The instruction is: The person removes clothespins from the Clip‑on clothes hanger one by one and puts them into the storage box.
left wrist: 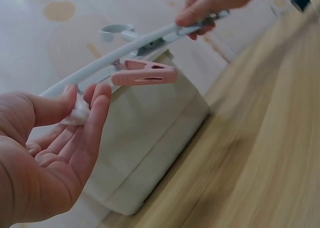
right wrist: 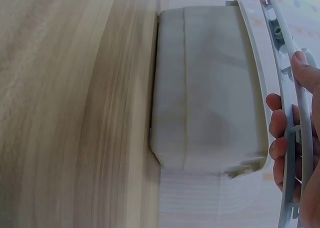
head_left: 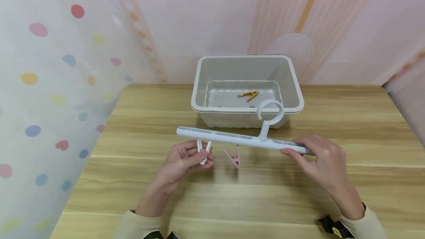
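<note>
My right hand point(head_left: 327, 161) grips the right end of a pale clip hanger point(head_left: 229, 137), its round hook point(head_left: 281, 111) pointing up. The bar is held above the table and slants slightly down to the right. From beneath its middle hangs a pink clip point(head_left: 237, 159); the left wrist view shows this pink clip point(left wrist: 145, 78) from close by. My left hand point(head_left: 182, 163) pinches a white clip point(head_left: 208, 146) between thumb and fingers, just below the left part of the bar. In the left wrist view my fingers partly hide the white clip point(left wrist: 79, 112).
A light grey plastic bin point(head_left: 229, 119) stands behind the hanger, near the back wall. Inside lies a mustard-yellow clip point(head_left: 249, 95), with small pieces partly hidden by the front rim. The wooden table point(head_left: 252, 209) extends to both sides; a dotted wall covering point(head_left: 49, 95) stands at left.
</note>
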A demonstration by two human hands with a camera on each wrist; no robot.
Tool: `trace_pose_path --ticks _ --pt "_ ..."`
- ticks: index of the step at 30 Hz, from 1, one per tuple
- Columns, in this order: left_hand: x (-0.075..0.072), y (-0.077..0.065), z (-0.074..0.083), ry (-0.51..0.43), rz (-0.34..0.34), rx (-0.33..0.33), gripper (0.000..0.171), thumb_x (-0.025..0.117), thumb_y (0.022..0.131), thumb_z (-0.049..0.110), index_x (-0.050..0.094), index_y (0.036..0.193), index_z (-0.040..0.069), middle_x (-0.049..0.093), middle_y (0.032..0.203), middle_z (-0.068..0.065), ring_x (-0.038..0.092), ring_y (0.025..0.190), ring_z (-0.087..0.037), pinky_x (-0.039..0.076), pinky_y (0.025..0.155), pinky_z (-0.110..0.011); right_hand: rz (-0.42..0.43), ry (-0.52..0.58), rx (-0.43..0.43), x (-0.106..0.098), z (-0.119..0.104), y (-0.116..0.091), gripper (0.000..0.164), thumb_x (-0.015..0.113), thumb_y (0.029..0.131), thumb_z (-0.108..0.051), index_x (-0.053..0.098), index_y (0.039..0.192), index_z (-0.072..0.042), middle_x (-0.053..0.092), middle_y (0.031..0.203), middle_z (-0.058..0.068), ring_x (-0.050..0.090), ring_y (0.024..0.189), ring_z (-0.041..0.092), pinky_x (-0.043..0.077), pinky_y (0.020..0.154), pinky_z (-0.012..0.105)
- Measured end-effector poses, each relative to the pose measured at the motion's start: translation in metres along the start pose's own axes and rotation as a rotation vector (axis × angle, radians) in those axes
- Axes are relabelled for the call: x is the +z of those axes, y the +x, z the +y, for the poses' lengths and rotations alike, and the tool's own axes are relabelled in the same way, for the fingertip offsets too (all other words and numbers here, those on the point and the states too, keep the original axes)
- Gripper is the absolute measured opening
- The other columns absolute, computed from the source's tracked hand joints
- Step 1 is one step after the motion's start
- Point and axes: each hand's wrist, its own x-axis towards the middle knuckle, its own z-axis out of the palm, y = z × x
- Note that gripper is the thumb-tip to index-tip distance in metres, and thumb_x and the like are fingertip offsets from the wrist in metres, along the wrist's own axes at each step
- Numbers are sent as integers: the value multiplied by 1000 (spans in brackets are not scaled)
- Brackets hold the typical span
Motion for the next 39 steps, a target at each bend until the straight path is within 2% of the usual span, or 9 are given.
trace_pose_path --ticks 2,5,9,14,18,23,30,35,39 --pt "4 0 0 64 73 36 24 64 95 2 58 112 -14 76 87 1 74 82 -12 62 84 -35 -8 -4 -1 -1 0 0 71 53 88 -76 76 76 -10 73 69 4 59 52 17 36 44 25" --pt "11 1 0 145 189 102 28 67 91 -3 59 113 -18 78 91 -12 76 83 -17 61 85 -43 -24 -9 5 -4 1 0 71 52 88 -76 76 76 -10 73 69 4 57 50 16 35 43 23" --pt "20 1 -2 236 338 181 23 71 87 -7 66 108 -13 74 99 -28 77 83 -18 62 82 -39 -55 -18 22 -4 1 0 68 55 88 -75 76 78 -11 73 69 3 56 51 14 34 44 23" --pt "29 1 -7 441 460 316 19 76 86 1 73 104 -1 78 95 -19 77 85 -14 62 77 -26 -75 -14 41 -6 2 -1 62 61 86 -72 76 78 -12 73 71 3 57 52 14 35 44 23" --pt "30 -1 -9 583 521 416 19 79 85 7 75 103 4 79 92 -11 78 85 -19 61 75 -22 -78 -13 45 -5 2 -2 61 62 86 -71 76 78 -12 74 71 3 58 53 14 35 44 23" --pt "31 -2 -10 673 549 494 19 80 84 7 75 102 3 79 91 -11 78 82 -22 60 72 -19 -80 -17 44 -5 1 -2 58 64 85 -69 77 79 -13 74 71 2 58 52 14 35 43 23" --pt "31 0 -13 814 581 641 17 79 85 7 74 100 1 79 87 -10 77 72 -19 59 65 -18 -86 -26 56 -6 1 -2 54 69 83 -67 78 79 -14 74 71 1 58 53 13 35 44 22" --pt "31 2 -12 943 616 735 16 80 83 4 73 96 -1 79 84 -11 76 69 -18 59 64 -21 -75 -28 58 -6 0 -1 52 71 82 -65 78 79 -13 75 72 2 61 54 15 36 44 23" --pt "31 2 -11 1045 631 775 14 80 82 4 72 93 -1 78 82 -10 77 69 -19 60 61 -26 -73 -31 55 -6 0 0 53 70 83 -65 78 79 -13 75 72 2 62 55 16 36 45 23"
